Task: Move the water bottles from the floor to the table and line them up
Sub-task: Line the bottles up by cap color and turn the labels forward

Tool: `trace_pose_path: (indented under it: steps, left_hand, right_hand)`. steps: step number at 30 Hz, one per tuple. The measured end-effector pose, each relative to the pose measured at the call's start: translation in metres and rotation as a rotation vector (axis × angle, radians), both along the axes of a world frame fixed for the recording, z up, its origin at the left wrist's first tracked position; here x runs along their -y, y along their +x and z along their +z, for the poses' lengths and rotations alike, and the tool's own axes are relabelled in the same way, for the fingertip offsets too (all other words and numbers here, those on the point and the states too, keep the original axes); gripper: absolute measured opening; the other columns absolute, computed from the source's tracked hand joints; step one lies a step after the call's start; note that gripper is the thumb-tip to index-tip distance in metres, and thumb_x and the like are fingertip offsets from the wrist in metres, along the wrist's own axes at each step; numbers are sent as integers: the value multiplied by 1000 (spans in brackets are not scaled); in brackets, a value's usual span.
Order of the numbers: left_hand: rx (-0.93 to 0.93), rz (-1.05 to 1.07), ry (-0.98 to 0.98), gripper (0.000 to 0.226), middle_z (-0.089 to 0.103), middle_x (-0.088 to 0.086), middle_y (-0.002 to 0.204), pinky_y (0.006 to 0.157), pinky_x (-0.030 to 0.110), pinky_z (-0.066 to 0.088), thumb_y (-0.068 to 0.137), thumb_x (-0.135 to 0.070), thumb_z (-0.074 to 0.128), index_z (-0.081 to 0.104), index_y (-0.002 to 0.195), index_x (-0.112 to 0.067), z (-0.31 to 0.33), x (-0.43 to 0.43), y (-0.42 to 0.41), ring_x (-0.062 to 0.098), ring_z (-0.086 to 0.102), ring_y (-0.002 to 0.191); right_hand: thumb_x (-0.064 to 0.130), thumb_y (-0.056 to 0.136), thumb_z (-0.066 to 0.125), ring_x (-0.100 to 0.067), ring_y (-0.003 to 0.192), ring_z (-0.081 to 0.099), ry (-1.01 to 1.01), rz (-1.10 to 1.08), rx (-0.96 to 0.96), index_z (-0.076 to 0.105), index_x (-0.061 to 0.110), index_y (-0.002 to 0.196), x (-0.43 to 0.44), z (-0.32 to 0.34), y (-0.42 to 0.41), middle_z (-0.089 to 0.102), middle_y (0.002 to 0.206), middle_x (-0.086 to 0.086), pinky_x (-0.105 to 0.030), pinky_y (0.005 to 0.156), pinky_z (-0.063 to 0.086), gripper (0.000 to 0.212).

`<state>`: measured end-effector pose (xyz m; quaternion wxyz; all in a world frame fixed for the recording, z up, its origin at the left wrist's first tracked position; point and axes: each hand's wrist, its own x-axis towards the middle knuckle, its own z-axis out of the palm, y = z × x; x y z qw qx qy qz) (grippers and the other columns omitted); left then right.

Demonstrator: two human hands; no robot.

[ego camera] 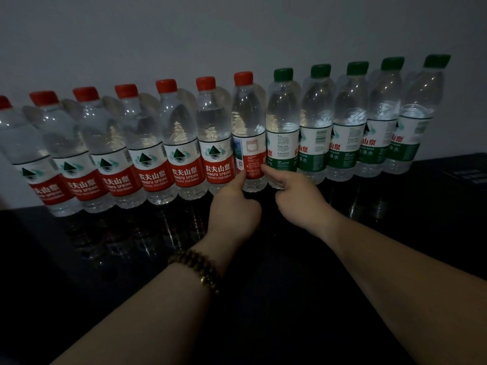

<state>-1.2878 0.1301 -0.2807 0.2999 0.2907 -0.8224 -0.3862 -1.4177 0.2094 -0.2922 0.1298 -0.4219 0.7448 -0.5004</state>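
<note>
A long row of upright water bottles stands on the black table [395, 233] along the wall. Several red-capped bottles [147, 143] form the left part, and several green-capped bottles [347, 127] form the right part. The last red-capped bottle [249, 122] stands in the middle with its label turned sideways. My left hand [232, 206] touches the lower left of that label with a straight index finger, the other fingers curled. My right hand [297, 198] touches its lower right the same way.
A plain grey wall [237, 30] runs right behind the bottles. The table's glossy top mirrors the bottles. A dark flat object [466, 175] lies at the far right of the table. A beaded bracelet [196, 270] is on my left wrist.
</note>
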Motion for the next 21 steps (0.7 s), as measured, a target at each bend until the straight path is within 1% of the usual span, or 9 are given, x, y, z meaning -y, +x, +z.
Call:
trace_pose_path:
  steps: [2,3,7,9,12,15,17,19,21]
  left_hand:
    - [-4,12,3,84,53,-4,149,92,21,52,79,3,53,37,156,-28,0,0,0,14,58,120]
    - [-25,28,1,84,55,-4,146,84,12,49,79,4,54,40,155,-27,0,0,1,9,59,112]
    - [-74,34,-22,80,60,-6,139,79,6,39,78,6,56,46,151,-24,-1,-2,1,-16,49,90]
    - [-62,23,36,82,61,-12,127,77,7,43,80,4,56,40,154,-26,0,-1,1,-21,49,77]
    - [-50,20,87,84,59,-10,135,93,26,54,81,3,54,34,157,-28,4,-2,2,-2,58,97]
    - [-82,61,36,81,57,-6,144,90,14,47,80,5,56,42,154,-24,4,-4,2,-2,51,108]
    - [-76,62,12,79,57,-5,143,86,11,46,80,5,57,44,153,-23,3,-5,2,-4,54,106]
    - [-54,34,14,80,54,-1,148,99,25,50,80,5,56,42,154,-23,2,-4,2,9,56,122]
    - [-36,10,44,83,56,1,146,100,38,54,81,3,55,37,156,-27,2,-3,2,22,60,122]
  right_hand:
    - [-12,81,44,-5,140,42,-34,-6,43,48,36,148,-2,0,0,50,152,8,-32,114,42,83]
    - [-11,80,44,-6,140,44,-45,-17,44,49,36,148,-2,0,0,51,151,9,-35,113,44,83]
    - [-10,80,44,-11,145,38,-25,-36,-1,45,35,151,-1,2,1,45,156,6,-27,116,35,84]
    - [-11,81,44,-6,142,39,-10,-12,0,47,35,150,-2,2,3,47,155,6,-21,112,33,83]
    - [-12,80,44,-8,133,52,-43,-7,30,55,37,143,-5,2,5,54,148,9,-31,106,49,80]
    - [-9,80,46,-21,127,59,-59,-60,-32,54,40,142,-6,5,5,51,151,6,-30,94,55,80]
    - [-8,81,47,-21,136,50,-42,-70,-58,49,40,147,-6,6,5,43,157,5,-33,105,50,82]
    - [-9,82,47,-19,140,46,-16,-47,-49,48,41,147,-6,6,6,40,159,6,-38,108,49,83]
    - [-10,82,46,-21,133,54,-16,-26,-15,52,42,144,-7,6,7,44,156,6,-35,99,54,82]
